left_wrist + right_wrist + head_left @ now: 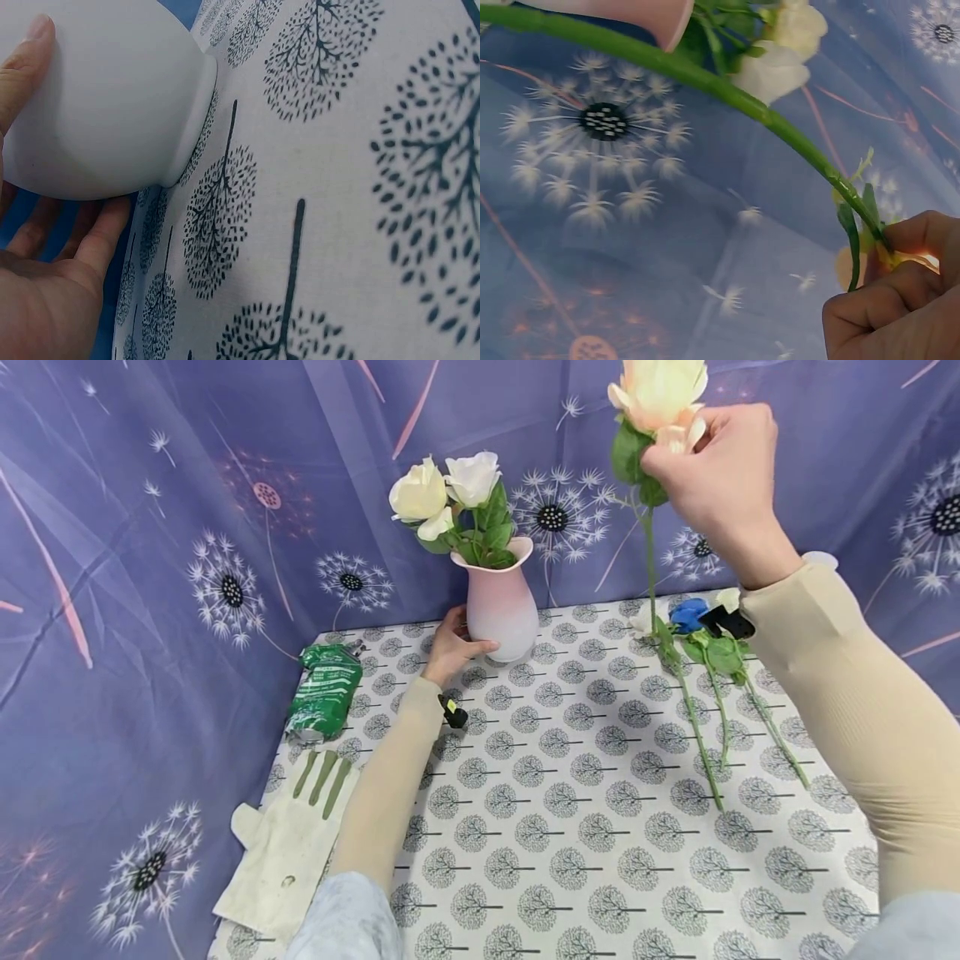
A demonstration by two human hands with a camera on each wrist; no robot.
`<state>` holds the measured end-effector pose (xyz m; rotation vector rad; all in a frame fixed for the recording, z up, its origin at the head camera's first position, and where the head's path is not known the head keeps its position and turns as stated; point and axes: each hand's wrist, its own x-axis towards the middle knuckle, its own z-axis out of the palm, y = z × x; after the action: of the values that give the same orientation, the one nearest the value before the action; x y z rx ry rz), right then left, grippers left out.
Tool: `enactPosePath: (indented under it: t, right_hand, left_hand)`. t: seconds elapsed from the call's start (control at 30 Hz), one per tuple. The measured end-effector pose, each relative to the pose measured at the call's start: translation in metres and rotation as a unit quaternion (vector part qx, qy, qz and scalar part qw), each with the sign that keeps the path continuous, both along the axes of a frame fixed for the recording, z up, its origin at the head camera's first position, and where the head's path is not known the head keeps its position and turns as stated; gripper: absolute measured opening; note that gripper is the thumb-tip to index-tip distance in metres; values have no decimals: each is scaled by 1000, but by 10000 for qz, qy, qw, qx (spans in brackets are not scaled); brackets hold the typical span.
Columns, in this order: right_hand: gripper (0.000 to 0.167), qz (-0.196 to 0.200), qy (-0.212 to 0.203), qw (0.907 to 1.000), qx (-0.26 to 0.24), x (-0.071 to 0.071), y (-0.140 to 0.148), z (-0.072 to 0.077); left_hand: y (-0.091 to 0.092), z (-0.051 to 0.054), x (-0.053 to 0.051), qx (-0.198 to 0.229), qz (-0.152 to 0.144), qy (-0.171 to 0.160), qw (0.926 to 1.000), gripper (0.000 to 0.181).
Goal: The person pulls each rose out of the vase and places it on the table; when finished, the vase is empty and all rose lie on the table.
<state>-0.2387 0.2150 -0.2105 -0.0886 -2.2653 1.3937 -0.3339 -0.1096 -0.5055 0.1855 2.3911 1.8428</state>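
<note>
Peach rose (654,397) hovering upright to the right of the vase (502,602)

From afar, I'm watching the right hand (726,485), its fingers pinching the rose at the bloom's base. The left hand (450,647) is holding the vase low, fingers curling around it; two pale roses (416,492) are standing inside.

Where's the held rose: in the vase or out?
Out: the right hand holds the rose right of the vase, stem hanging outside it.

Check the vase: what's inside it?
A cream rose and a white rose stand in the vase, blooms and green leaves showing above its rim. Their lower stem ends, and anything deeper inside, are hidden by its opaque body.
</note>
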Motion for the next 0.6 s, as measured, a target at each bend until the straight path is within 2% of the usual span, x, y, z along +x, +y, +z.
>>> enactPosePath:
  t: [0.23,0.4,0.6]
  right_hand:
    - [33,185,-942,9946,404,-9,11,-31]
    - [21,99,-1452,9853,898,-14,20,-49]
    - [22,175,-1994,9710,1305,-19,29,-75]
  left_hand:
    - [1,0,0,-67,36,-9,10000,103]
    - [1,0,1,-156,58,21,9999,104]
    - [0,1,1,-211,84,-9,9997,104]
